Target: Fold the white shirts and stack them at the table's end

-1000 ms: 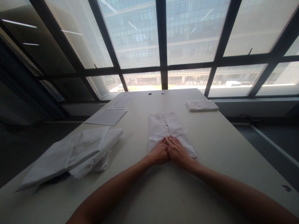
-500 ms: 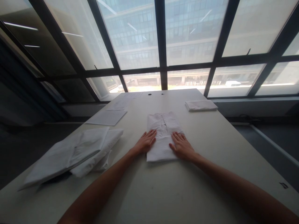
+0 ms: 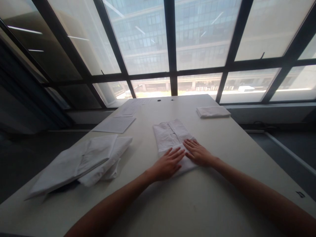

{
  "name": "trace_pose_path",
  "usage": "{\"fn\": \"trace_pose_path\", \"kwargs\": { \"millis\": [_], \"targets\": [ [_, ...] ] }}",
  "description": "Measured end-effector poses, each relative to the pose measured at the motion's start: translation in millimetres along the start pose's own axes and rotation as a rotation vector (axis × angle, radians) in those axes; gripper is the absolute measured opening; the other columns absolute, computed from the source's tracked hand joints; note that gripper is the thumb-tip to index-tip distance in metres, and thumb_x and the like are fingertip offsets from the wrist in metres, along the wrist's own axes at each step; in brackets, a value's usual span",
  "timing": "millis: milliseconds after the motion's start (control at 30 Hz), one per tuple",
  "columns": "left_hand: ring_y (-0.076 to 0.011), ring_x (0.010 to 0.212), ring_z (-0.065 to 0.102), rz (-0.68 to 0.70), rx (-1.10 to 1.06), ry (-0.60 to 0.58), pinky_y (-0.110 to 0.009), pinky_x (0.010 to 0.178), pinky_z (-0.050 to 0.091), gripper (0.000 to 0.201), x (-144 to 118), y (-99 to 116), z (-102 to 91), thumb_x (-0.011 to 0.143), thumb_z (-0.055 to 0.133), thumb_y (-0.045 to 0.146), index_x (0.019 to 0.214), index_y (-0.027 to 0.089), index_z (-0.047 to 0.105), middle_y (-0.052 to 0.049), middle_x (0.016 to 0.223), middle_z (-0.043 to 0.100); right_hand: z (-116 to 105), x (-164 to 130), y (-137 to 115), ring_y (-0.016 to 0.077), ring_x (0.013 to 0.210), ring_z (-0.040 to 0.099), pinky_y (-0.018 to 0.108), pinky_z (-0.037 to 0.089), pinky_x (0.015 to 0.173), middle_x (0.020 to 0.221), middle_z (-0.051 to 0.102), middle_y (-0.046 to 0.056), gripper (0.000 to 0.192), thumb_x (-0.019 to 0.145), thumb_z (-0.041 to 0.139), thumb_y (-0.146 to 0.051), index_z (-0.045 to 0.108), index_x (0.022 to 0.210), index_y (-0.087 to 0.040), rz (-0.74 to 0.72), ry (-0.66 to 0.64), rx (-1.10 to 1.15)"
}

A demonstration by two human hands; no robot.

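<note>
While both palms lie flat and open on the near end of the folded white shirt (image 3: 172,138), with left hand (image 3: 168,163) and right hand (image 3: 198,154) side by side, better to press evenly outward, not dragging the cloth. Counted: one folded shirt under the hands, one small folded cloth (image 3: 213,111) far right, one loose pile of white garments (image 3: 81,163) to the left, some paper sheets (image 3: 115,124) beyond.

Left hand (image 3: 167,163) and right hand (image 3: 198,153): both bare, no gloves, rings or watch visible. Forearms uncovered to the frame edge; no sleeve in view. Fingers slender, nails short.
</note>
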State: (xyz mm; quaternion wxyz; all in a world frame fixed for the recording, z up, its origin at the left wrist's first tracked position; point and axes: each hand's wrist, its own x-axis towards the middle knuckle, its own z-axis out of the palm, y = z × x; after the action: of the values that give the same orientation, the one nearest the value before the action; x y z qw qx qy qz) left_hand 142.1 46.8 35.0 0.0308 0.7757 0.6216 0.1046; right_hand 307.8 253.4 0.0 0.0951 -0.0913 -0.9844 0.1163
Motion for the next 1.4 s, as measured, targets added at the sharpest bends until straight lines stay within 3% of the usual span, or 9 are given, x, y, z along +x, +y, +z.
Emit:
{"fn": "trace_pose_path", "kwargs": {
  "millis": [100,367,500,633,800,1033,1133,1233,1400],
  "targets": [
    [-0.026,0.156,0.014,0.094,-0.068,-0.101,-0.049,0.127,0.013,0.068,-4.4,12.4,3.9,0.105,0.04,0.05,0.164,0.024,0.016,-0.009,0.168,0.019,0.3,-0.4,0.5,0.025,0.154,0.021,0.047,0.018,0.126,0.164,0.028,0.013,0.064,0.105,0.033,-0.049,0.036,0.158,-0.012,-0.013,0.007,0.003],
    [-0.0281,0.155,0.017,0.044,-0.07,-0.128,-0.049,0.127,0.014,0.075,-58.1,13.1,11.6,0.104,0.042,0.051,0.165,0.024,0.007,-0.012,0.168,0.017,2.7,1.1,1.3,0.025,0.154,0.022,0.047,0.018,0.126,0.163,0.031,0.012,0.065,0.104,0.035,-0.052,0.038,0.157,-0.015,-0.022,0.031,0.019],
    [-0.0294,0.146,0.039,-0.207,-0.101,0.088,-0.048,0.12,0.034,0.064,-89.7,14.5,19.4,0.103,0.044,0.045,0.161,0.022,0.028,-0.015,0.159,0.04,1.8,1.3,-0.3,0.025,0.154,0.023,0.046,0.018,0.126,0.164,0.031,0.011,0.064,0.104,0.035,-0.052,0.039,0.157,-0.016,-0.004,0.028,0.015],
    [-0.026,0.104,0.066,-0.518,-0.256,0.339,-0.045,0.096,0.054,0.041,-99.1,14.0,17.8,0.101,0.048,0.041,0.137,0.023,0.058,-0.011,0.111,0.07,0.4,-0.6,-7.7,0.0261,0.153,0.025,0.046,0.019,0.125,0.163,0.033,0.014,0.063,0.105,0.035,-0.05,0.042,0.155,-0.012,0.016,0.046,-0.02],
    [-0.0216,0.094,0.065,-0.295,-0.443,0.23,-0.036,0.088,0.055,0.028,-87.8,23.1,11.6,0.098,0.057,0.032,0.123,0.024,0.067,-0.008,0.1,0.071,-0.6,-4.4,-14.1,0.031,0.151,0.029,0.051,0.02,0.123,0.161,0.037,0.018,0.057,0.103,0.041,-0.045,0.048,0.151,-0.014,0.079,0.124,-0.093],
    [-0.0217,0.092,0.064,0.071,-0.307,0.067,-0.037,0.089,0.052,0.03,-73.8,48.6,9.6,0.099,0.052,0.028,0.123,0.025,0.068,-0.009,0.1,0.071,-5.2,-3.3,11.4,0.0272,0.149,0.035,0.045,0.028,0.122,0.158,0.043,0.015,0.052,0.102,0.033,-0.022,0.048,0.15,-0.011,0.16,0.117,-0.075],
    [-0.0196,0.08,0.064,0.06,-0.287,0.161,-0.034,0.079,0.052,0.03,-53.5,50.8,-1.4,0.102,0.044,0.024,0.113,0.022,0.071,-0.008,0.085,0.07,-4.4,0.4,2.5,0.0295,0.149,0.034,0.048,0.026,0.122,0.156,0.043,0.02,0.054,0.1,0.03,-0.016,0.047,0.15,-0.004,0.294,0.241,-0.085],
    [-0.0214,0.095,0.066,-0.035,-0.235,0.316,-0.036,0.089,0.052,0.031,-14.2,40.4,-9.3,0.103,0.042,0.021,0.116,0.02,0.069,-0.01,0.101,0.073,2.3,8.2,-16.3,0.0284,0.15,0.032,0.045,0.027,0.122,0.157,0.042,0.021,0.055,0.102,0.03,-0.02,0.044,0.151,-0.001,0.253,0.25,-0.022],
    [-0.0269,0.148,0.036,-0.142,-0.014,0.151,-0.048,0.122,0.027,0.052,43.6,7.7,11.3,0.104,0.042,0.035,0.152,0.016,0.042,-0.014,0.159,0.042,13.4,20.0,-14.5,0.0272,0.152,0.028,0.048,0.02,0.124,0.16,0.037,0.018,0.055,0.102,0.032,-0.025,0.044,0.153,-0.005,0.12,0.079,-0.011]
  ]
}}
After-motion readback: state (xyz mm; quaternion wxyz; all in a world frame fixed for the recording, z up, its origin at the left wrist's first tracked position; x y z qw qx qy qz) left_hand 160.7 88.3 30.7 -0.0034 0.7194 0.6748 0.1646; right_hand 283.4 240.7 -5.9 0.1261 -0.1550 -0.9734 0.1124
